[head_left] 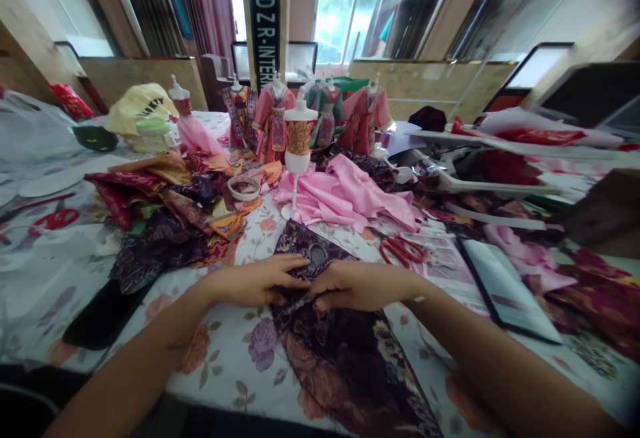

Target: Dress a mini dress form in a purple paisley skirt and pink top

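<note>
A dark purple patterned cloth (367, 358) runs from the middle of the table to the front edge and hangs past it. My left hand (257, 281) rests on its upper part, fingers stretched out and spread. From the other side my right hand (363, 285) pinches a fold of the same cloth, its fingertips bent down and close to the left fingers. Just behind the cloth stands a small white dress form (297, 161) wrapped in a gold-brown patterned bodice. Red-handled scissors (401, 251) lie to the right of my right hand.
Pink satin (345, 191) is heaped behind the hands. Patterned scraps (170, 198) and a small round tub (244, 188) sit left. Several dressed miniature forms (275, 115) line the back. A tablet-like device (507, 288) lies right, and another red-handled pair of scissors (56, 220) far left.
</note>
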Tool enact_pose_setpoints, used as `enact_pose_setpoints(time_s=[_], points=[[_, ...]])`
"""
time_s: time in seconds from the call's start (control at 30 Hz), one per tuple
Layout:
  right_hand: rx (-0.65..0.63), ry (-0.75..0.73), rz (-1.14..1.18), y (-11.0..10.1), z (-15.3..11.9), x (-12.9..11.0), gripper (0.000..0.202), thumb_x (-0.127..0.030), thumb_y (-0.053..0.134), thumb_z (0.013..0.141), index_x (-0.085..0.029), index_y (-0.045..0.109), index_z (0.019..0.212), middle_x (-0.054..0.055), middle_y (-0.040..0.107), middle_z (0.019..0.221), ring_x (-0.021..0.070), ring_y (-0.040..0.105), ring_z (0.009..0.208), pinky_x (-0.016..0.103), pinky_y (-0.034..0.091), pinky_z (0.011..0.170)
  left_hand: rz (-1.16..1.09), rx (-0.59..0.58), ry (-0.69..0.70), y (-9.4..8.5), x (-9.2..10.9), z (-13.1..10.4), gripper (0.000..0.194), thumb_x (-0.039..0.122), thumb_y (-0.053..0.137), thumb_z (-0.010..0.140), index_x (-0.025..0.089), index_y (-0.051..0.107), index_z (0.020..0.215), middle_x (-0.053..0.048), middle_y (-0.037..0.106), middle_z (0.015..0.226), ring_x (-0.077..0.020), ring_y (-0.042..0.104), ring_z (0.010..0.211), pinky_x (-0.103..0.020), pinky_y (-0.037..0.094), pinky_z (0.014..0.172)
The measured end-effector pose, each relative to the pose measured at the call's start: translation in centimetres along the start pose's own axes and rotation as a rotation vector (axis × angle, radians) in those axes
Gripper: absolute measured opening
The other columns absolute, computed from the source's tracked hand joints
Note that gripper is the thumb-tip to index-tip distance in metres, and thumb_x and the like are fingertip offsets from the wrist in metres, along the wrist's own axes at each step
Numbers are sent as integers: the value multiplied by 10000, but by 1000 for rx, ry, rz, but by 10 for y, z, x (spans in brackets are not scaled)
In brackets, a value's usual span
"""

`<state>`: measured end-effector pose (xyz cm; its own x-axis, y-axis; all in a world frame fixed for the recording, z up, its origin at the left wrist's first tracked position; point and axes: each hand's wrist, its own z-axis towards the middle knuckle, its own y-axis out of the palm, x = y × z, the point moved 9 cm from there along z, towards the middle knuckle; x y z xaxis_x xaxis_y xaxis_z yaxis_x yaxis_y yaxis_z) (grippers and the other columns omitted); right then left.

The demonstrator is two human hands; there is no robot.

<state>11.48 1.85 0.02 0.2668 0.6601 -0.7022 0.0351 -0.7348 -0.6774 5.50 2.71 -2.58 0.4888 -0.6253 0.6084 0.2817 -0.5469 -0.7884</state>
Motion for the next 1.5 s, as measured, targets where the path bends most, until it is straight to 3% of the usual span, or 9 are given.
enact_pose_setpoints(time_s=[0.27, 0.47, 0.83, 1.07, 1.27, 1.5], points=[[-35, 76, 80, 11, 9, 6, 237, -234, 448, 896, -134, 545, 704, -56, 391, 577, 74, 350, 536, 200, 302, 525, 54, -86, -26, 6, -3, -2, 547, 136, 558, 811, 211, 443, 1341, -101, 199, 1511, -228, 131, 1396, -380, 140, 1132], [-79, 129, 80, 22, 3, 11, 238, -223, 463, 883, -147, 500, 660, -52, 406, 577, 77, 359, 534, 207, 301, 534, 64, -66, -20, 6, -2, -1, 516, 202, 532, 852, 233, 420, 1355, -85, 199, 1513, -232, 118, 1398, -395, 153, 1127], [-19, 198, -66, 14, -3, 16, 217, -198, 458, 876, -133, 567, 700, -58, 387, 549, 70, 331, 493, 208, 259, 490, 102, -55, -32, 9, 5, 2, 521, 191, 521, 851, 182, 414, 1360, -127, 158, 1511, -261, 75, 1398, -427, 160, 1121], [7, 227, -162, 14, -1, 18, 211, -176, 473, 857, -124, 615, 710, -41, 459, 548, 70, 320, 477, 210, 252, 482, 131, -94, -62, 10, 4, 2, 501, 199, 468, 882, 186, 385, 1376, -120, 126, 1517, -233, 51, 1401, -406, 154, 1123], [0, 267, -215, 13, -2, 19, 220, -207, 476, 856, -116, 650, 757, 7, 571, 609, 83, 373, 497, 212, 270, 492, 92, -51, -47, 9, 3, 2, 444, 288, 394, 927, 212, 402, 1365, -93, 148, 1513, -228, 75, 1399, -415, 161, 1119], [15, 236, -201, 14, -1, 19, 206, -186, 478, 841, -116, 664, 785, 23, 618, 652, 86, 410, 517, 201, 292, 503, 67, -31, -18, 8, 5, 0, 575, 440, 500, 865, 209, 379, 1378, -120, 129, 1515, -254, 73, 1400, -416, 147, 1119]])
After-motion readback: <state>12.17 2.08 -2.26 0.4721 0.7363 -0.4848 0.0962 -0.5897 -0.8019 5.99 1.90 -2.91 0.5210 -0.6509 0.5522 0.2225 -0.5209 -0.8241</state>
